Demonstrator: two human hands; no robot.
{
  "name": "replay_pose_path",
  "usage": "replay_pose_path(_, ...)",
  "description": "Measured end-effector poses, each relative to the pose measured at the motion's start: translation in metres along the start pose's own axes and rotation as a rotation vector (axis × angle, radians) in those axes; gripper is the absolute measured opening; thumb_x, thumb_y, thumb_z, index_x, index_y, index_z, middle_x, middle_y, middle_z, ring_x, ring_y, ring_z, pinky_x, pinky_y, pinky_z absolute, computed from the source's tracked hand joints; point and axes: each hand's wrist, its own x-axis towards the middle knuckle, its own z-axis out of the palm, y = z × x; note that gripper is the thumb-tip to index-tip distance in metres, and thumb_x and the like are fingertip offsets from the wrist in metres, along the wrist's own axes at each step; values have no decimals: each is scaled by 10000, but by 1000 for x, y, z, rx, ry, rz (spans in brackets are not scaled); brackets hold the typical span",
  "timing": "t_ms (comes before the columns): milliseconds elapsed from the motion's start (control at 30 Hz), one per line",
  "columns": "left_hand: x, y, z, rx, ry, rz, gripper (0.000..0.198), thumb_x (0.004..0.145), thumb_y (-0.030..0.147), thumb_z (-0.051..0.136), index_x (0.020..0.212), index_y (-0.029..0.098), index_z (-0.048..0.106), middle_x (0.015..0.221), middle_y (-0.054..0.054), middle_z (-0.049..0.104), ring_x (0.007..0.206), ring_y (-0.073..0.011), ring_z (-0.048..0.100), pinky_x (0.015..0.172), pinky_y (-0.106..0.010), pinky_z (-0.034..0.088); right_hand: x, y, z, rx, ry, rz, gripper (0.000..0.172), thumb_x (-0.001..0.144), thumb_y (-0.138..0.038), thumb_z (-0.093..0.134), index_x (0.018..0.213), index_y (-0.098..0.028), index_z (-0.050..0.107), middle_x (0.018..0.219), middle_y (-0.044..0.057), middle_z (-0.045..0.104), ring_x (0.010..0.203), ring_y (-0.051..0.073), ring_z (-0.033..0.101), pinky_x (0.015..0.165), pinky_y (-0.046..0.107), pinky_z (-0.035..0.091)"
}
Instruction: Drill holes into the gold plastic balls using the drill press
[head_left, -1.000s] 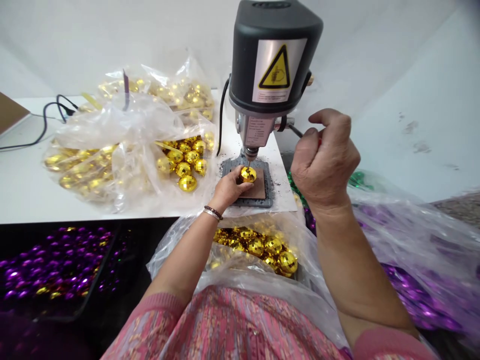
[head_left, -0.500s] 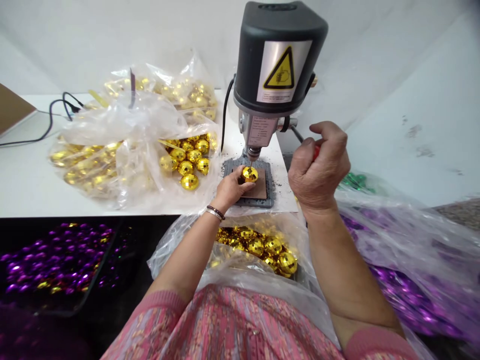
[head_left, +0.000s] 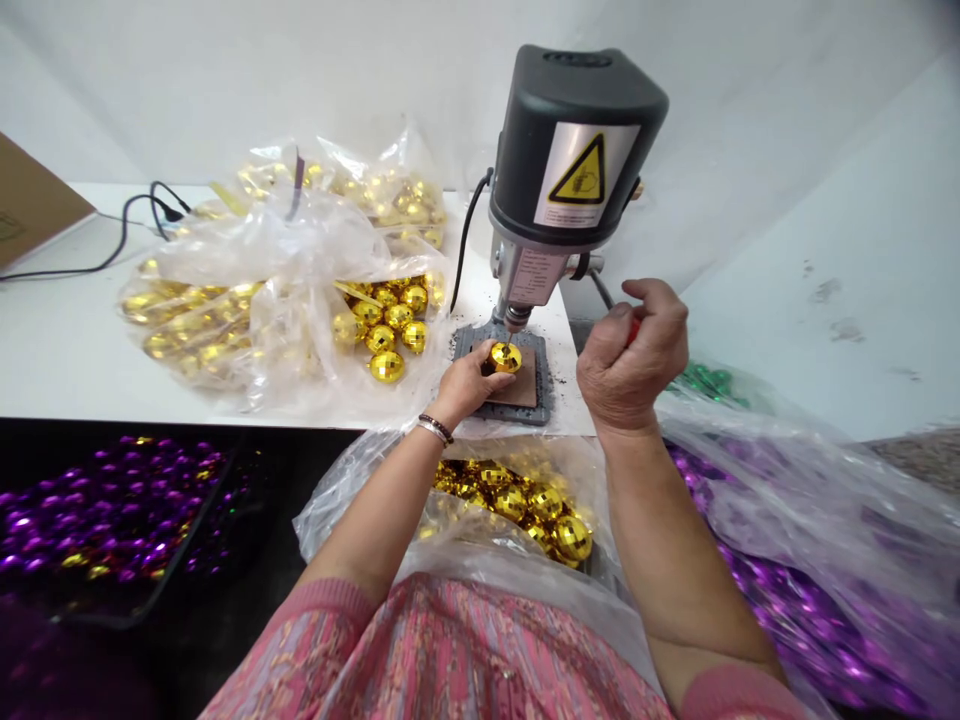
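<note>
Left hand (head_left: 468,386) grasps a gold faceted ball (head_left: 507,358) over the brown board (head_left: 521,390) at twelve o'clock, under the drill press's head (head_left: 581,150). Right hand (head_left: 632,360), at one o'clock, is clenched around the red lever grip (head_left: 634,330).

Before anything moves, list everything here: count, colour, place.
table: 1, white, centre to left
drill: 1, black and grey, table's right end
gold ball: 1, gold, under drill
board: 1, brown, under gold ball
bagged balls: many, gold, left of drill
front balls: many, gold, front bag below table edge
purple balls: many, purple, lower left
purple pieces: many, purple, right bag
green pieces: uncountable, green, right
cord: 2 stretches, black, left of drill
cardboard: 1, brown, left edge
shirt: 1, pink, bottom
left hand: 1, grip on gold ball
right hand: 1, grip on lever
</note>
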Motion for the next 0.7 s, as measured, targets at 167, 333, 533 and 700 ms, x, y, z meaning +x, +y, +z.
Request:
replay_pose_path(167, 1, -1, 1, 5, -40, 18, 683, 797, 356, 774, 1440, 231, 581, 1241, -43, 748, 1142, -246, 679, 985, -314, 504, -9, -1, 3, -3, 22, -1, 270, 970, -223, 391, 1172, -196, 568, 958, 70, 673, 773, 161, 576, 744, 319, 443)
replay_pose_path(333, 0, -1, 1, -9, -38, 25, 706, 792, 343, 775, 1454, 211, 569, 1261, -61, 741, 1147, -253, 679, 998, -329, 505, -34, 1, 13, -17, 6, 2, 264, 963, -210, 388, 1137, -181, 584, 900, 86, 674, 768, 170, 583, 767, 325, 454)
replay_pose_path(533, -1, -1, 0, -9, -43, 16, 715, 795, 345, 771, 1467, 220, 558, 1262, -61, 741, 1135, -253, 686, 996, -335, 505, -40, 5, 11, 17, -70, 50, 279, 972, -304, 394, 1067, -162, 615, 876, 96, 675, 773, 167, 610, 775, 330, 485)
replay_pose_path(700, 2, -2, 2, -12, -40, 5, 722, 784, 357, 776, 1458, 213, 561, 1234, -66, 748, 1122, -258, 686, 966, -336, 509, 34, -2, -5, 119, -162, 224, 340, 1013, -360, 323, 1104, -195, 607, 991, 83, 665, 863, 165, 621, 822, 331, 486)
